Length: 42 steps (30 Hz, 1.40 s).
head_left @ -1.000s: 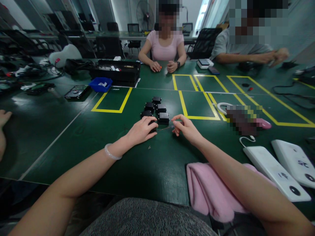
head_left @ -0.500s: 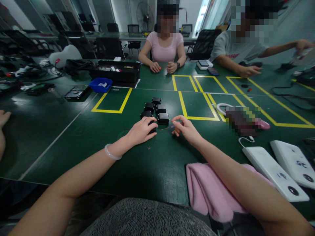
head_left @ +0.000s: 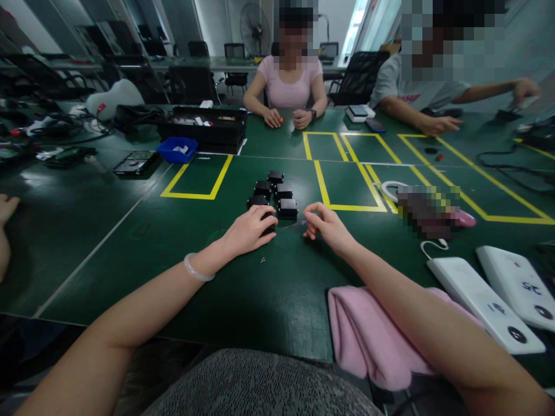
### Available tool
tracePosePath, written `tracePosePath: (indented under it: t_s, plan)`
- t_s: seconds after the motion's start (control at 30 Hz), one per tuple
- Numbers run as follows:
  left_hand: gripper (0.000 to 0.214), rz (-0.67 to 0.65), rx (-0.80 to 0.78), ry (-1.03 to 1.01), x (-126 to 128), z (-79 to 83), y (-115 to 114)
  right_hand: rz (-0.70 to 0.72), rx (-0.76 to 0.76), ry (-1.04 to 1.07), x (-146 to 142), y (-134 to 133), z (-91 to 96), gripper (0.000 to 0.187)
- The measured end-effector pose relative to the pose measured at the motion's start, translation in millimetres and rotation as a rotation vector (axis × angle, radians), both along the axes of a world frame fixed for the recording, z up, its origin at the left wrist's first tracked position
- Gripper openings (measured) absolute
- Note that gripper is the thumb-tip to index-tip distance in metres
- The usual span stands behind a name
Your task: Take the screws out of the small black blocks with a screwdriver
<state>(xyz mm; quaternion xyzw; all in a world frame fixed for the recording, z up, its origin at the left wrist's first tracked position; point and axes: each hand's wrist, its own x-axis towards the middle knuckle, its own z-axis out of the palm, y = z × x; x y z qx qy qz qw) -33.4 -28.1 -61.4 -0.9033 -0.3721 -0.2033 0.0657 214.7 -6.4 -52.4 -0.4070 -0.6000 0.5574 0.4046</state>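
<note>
On the green table (head_left: pixel 130 231), a pink cloth (head_left: pixel 368 335) lies beside two white devices (head_left: pixel 485 300), possibly chargers; a blue bin (head_left: pixel 177 148) sits farther back.

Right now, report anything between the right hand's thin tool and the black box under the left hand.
Nothing visible does. The thin tool in the right hand points over bare table toward the black box under the left hand; other boxes sit behind.

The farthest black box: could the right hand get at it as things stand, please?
Probably yes: nothing tall stands between the right hand and that box, though its grip holds a thin tool.
</note>
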Motion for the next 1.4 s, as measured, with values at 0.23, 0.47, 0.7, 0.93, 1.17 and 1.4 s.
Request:
tracePosePath:
  t_s: [0.23, 0.47, 0.7, 0.93, 1.17, 1.4]
  plan:
    - [0.02, 0.005, -0.01, 0.005, -0.3, 0.2, -0.4, 0.025, -0.026, -0.031, 1.2, 1.8, -0.2, 0.034]
    - [0.019, 0.009, -0.022, -0.003, -0.1, 0.3, -0.4, 0.001, 0.004, -0.01, 0.0, -0.1, 1.7, 0.033]
    - [0.021, 0.013, -0.016, -0.002, 0.1, 0.1, -0.5, 0.027, -0.015, -0.021, 0.9, 1.2, 1.0, 0.035]
    - [0.019, 0.008, -0.026, -0.01, -0.3, -0.4, -0.1, 0.025, -0.015, -0.011, 1.2, -0.4, 1.9, 0.031]
    - [0.02, 0.006, -0.004, 0.014, 0.5, 1.8, -1.0, 0.028, 0.01, -0.03, 1.1, -0.8, 3.8, 0.031]
    - [0.02, -0.003, -0.005, 0.022, 0.2, 2.8, -1.7, 0.053, -0.006, -0.037, 2.0, -1.8, 5.4, 0.029]
